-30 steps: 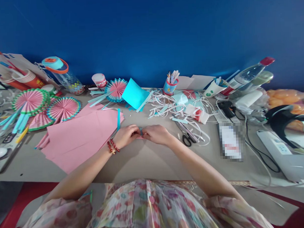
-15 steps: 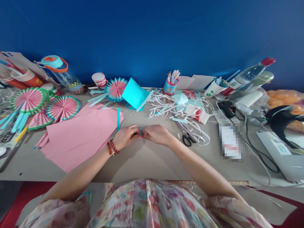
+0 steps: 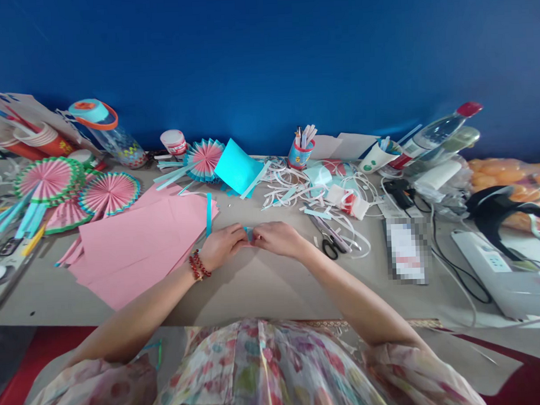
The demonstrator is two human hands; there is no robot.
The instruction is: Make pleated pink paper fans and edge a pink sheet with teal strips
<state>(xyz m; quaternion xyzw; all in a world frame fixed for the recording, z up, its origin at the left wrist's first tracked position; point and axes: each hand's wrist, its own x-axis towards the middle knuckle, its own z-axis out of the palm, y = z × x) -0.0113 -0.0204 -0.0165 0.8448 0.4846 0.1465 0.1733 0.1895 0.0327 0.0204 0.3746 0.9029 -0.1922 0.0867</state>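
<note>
My left hand (image 3: 224, 245), with a red bead bracelet (image 3: 199, 265) at its wrist, is closed on the left end of a small pink and blue folded paper (image 3: 250, 234). Closed on the other end is my right hand (image 3: 275, 238), its fingers curled close to the left ones. Most of the paper is hidden by the fingers. Left of the hands lie large pink paper sheets (image 3: 142, 230), with a blue paper strip (image 3: 209, 214) across their right edge. Scissors (image 3: 330, 246) rest to the right of my right hand.
Pleated paper rosettes (image 3: 110, 193) lie at the left, another rosette (image 3: 206, 159) farther back. Blue paper (image 3: 237, 167) and tangled white strips (image 3: 291, 187) fill the back middle. At the right are a phone (image 3: 407, 251), a bottle (image 3: 440, 136), cables and a silver flat case (image 3: 498, 277).
The view has shifted slightly, so the table items appear a little farther left. Both hands stay closed on the paper in nearly the same place.
</note>
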